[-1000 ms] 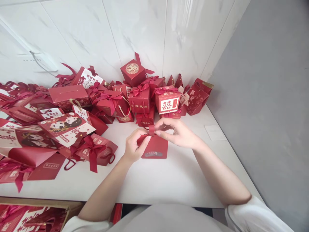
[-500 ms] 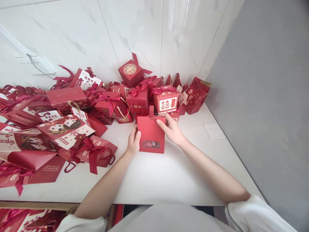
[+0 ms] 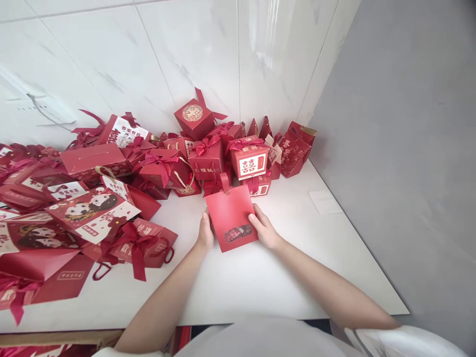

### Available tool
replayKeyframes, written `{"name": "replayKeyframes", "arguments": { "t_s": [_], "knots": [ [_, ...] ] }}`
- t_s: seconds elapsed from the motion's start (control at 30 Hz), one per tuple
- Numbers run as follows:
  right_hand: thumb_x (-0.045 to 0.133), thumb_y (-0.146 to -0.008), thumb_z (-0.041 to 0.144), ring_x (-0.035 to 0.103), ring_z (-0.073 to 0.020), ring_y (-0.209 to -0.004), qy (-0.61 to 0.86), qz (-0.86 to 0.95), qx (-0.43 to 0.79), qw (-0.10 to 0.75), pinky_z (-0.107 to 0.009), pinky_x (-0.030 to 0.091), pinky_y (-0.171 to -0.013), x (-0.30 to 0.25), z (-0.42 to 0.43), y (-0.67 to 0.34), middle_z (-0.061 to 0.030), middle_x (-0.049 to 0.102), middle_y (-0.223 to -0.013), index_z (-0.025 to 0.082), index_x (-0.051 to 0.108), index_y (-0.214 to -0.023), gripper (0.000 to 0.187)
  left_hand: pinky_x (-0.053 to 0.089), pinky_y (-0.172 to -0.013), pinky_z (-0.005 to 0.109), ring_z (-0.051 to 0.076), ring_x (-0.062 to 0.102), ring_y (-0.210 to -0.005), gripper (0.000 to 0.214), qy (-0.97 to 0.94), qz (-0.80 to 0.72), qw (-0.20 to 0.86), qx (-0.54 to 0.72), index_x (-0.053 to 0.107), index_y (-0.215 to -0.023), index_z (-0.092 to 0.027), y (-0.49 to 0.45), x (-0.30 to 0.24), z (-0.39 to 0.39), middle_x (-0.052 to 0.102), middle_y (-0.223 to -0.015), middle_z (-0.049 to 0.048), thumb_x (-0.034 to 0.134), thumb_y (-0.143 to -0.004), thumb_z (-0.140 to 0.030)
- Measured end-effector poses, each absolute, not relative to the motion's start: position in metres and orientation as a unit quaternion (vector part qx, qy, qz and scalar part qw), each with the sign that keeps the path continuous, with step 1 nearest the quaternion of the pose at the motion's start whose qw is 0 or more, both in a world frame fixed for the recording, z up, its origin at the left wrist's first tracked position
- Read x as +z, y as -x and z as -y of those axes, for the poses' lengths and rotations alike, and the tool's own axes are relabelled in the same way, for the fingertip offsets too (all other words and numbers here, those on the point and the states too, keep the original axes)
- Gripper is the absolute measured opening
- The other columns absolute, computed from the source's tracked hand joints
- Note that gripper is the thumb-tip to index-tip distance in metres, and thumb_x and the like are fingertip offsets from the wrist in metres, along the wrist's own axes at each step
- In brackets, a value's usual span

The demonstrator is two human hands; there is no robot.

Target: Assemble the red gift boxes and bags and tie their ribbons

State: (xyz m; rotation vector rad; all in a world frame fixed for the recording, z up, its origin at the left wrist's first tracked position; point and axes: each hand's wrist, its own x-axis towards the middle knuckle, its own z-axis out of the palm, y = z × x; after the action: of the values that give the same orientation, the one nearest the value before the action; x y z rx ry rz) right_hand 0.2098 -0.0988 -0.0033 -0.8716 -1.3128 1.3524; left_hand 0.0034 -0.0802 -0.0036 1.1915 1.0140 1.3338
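Between my two hands is a red gift box (image 3: 232, 208) with a ribbon loop at its top and a small clear window low on its front, through which something wrapped shows. It leans a little to the left. My left hand (image 3: 207, 232) grips its left side, fingers hidden behind it. Along the right edge, my right hand (image 3: 263, 227) holds on with the thumb on the front face. Just behind it stand a box with a white double-happiness label (image 3: 253, 164) and a ribbon-tied box (image 3: 207, 161).
A heap of red gift boxes and bags (image 3: 92, 208) covers the left of the white table (image 3: 290, 277). One bag (image 3: 296, 151) stands at the back right. A pale square (image 3: 325, 202) lies near the right edge. Below the front left edge, a carton (image 3: 55, 339) holds more red packaging.
My right hand has slid from the box's top corner down to its right side. The box has come slightly nearer and tilted left. The camera view has shifted a little.
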Motion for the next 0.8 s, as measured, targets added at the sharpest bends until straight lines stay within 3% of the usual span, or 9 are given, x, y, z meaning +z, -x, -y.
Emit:
{"name": "replayKeyframes", "arguments": {
  "t_s": [0.07, 0.13, 0.2, 0.3, 0.6, 0.8],
  "knots": [
    [0.051, -0.095, 0.055, 0.062, -0.0238, -0.112, 0.369, 0.523, 0.557, 0.529, -0.038, 0.05, -0.098, -0.004, 0.096, -0.21, -0.0068, 0.066, -0.119, 0.023, 0.054, -0.123, 0.042, 0.051, -0.092, 0.041, 0.03, 0.063, -0.109, 0.077, -0.557, -0.389, 0.501, 0.536, 0.061, -0.123, -0.02, -0.003, -0.001, 0.081, 0.068, -0.117, 0.0116, 0.052, -0.078, -0.081],
    [0.05, -0.096, 0.055, 0.062, -0.0241, -0.112, 0.379, 0.502, 0.551, 0.549, -0.039, 0.049, -0.099, -0.004, 0.094, -0.21, -0.0064, 0.066, -0.117, 0.023, 0.055, -0.121, 0.042, 0.048, -0.099, 0.04, 0.031, 0.06, -0.118, 0.073, -0.622, -0.376, 0.485, 0.486, 0.052, -0.137, -0.02, -0.001, 0.001, 0.082, 0.063, -0.129, 0.0125, 0.063, -0.081, -0.067],
    [0.048, -0.096, 0.056, 0.062, -0.0241, -0.111, 0.385, 0.487, 0.553, 0.556, -0.039, 0.05, -0.098, -0.005, 0.095, -0.209, -0.0063, 0.066, -0.118, 0.023, 0.055, -0.121, 0.042, 0.047, -0.101, 0.039, 0.029, 0.059, -0.12, 0.064, -0.645, -0.391, 0.482, 0.445, 0.047, -0.142, -0.021, 0.002, 0.001, 0.082, 0.061, -0.133, 0.0122, 0.059, -0.09, -0.055],
    [0.048, -0.095, 0.058, 0.063, -0.0236, -0.108, 0.396, 0.481, 0.554, 0.552, -0.039, 0.051, -0.096, -0.004, 0.097, -0.207, -0.0064, 0.066, -0.118, 0.024, 0.054, -0.12, 0.042, 0.047, -0.102, 0.039, 0.029, 0.058, -0.123, 0.058, -0.643, -0.406, 0.477, 0.44, 0.048, -0.142, -0.019, 0.002, 0.001, 0.081, 0.061, -0.135, 0.012, 0.049, -0.095, -0.054],
    [0.048, -0.096, 0.057, 0.063, -0.021, -0.099, 0.426, 0.498, 0.527, 0.541, -0.034, 0.05, -0.089, 0.002, 0.093, -0.21, -0.0043, 0.067, -0.11, 0.022, 0.058, -0.112, 0.04, 0.047, -0.105, 0.041, 0.029, 0.059, -0.124, 0.061, -0.628, -0.43, 0.465, 0.452, 0.049, -0.144, -0.02, -0.001, 0.002, 0.079, 0.064, -0.133, 0.0115, 0.048, -0.095, -0.057],
    [0.053, -0.095, 0.054, 0.06, -0.0232, -0.119, 0.393, 0.498, 0.564, 0.529, -0.039, 0.047, -0.103, 0.005, 0.094, -0.211, -0.0056, 0.064, -0.129, 0.024, 0.053, -0.125, 0.042, 0.046, -0.107, 0.041, 0.029, 0.058, -0.126, 0.054, -0.551, -0.435, 0.513, 0.494, 0.055, -0.138, -0.021, -0.01, 0.013, 0.081, 0.062, -0.135, 0.0094, 0.051, -0.095, -0.054]
  ]
}}
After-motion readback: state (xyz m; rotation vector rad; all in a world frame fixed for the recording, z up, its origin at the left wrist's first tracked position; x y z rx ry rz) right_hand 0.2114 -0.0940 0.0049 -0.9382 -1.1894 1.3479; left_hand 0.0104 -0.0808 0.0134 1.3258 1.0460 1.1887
